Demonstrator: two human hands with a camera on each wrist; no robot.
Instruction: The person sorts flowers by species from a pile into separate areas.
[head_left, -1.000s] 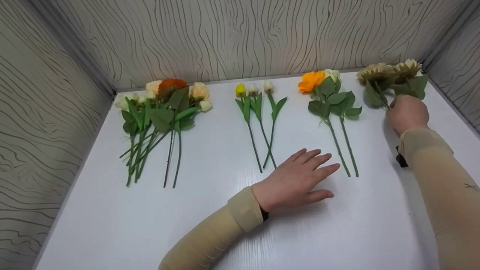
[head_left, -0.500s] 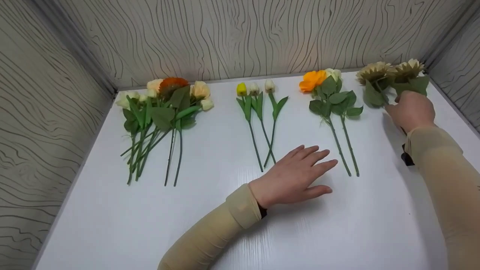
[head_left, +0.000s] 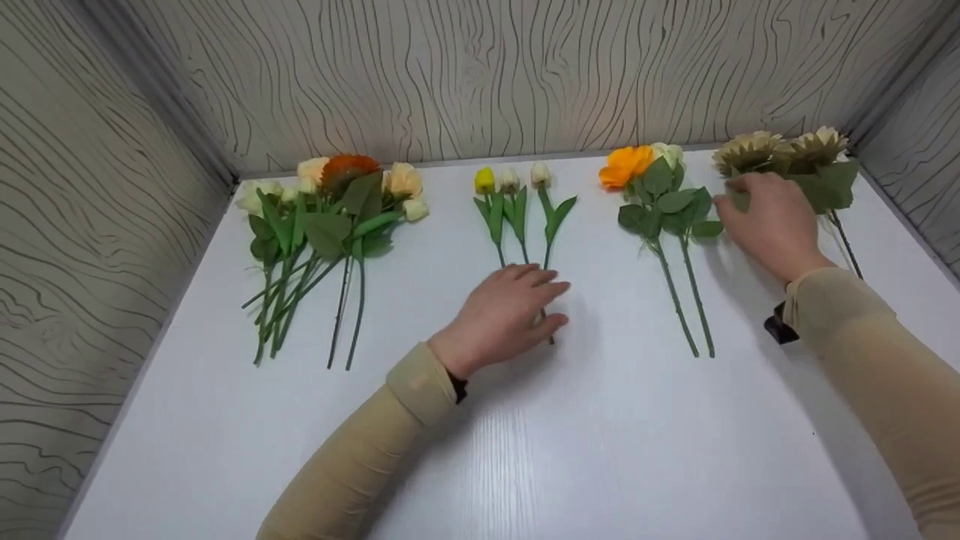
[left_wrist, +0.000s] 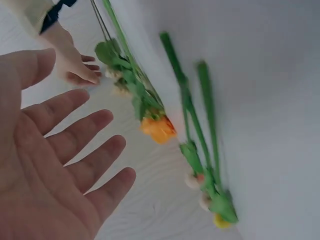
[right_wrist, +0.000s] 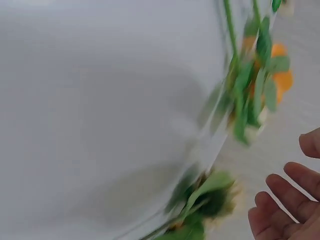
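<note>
My left hand [head_left: 504, 319] hovers over the stems of three tulips, one yellow [head_left: 484, 180] and two white [head_left: 541, 175]. In the left wrist view its fingers [left_wrist: 75, 142] are spread, holding nothing, beside the tulip stems [left_wrist: 190, 100]. My right hand [head_left: 776, 225] is at the right, in front of two cream sunflower-like flowers [head_left: 819, 146], covering part of their leaves and stems. The right wrist view shows its fingers [right_wrist: 285, 200] extended and apart from these flowers [right_wrist: 205, 200]. Just left of it lie an orange flower [head_left: 626, 166] and a whitish rose [head_left: 667, 155] with green stems.
At the left lies a larger pile of flowers with crossed stems, including an orange-brown bloom [head_left: 349, 169], a peach rose [head_left: 403, 181] and white blooms [head_left: 260, 196]. Everything rests on a white table [head_left: 585, 457] against a wood-grain patterned wall [head_left: 480, 75].
My right hand has let go of the cream flowers and moved left. The left hand has shifted left and up, from below the stem ends to over the tulip stems.
</note>
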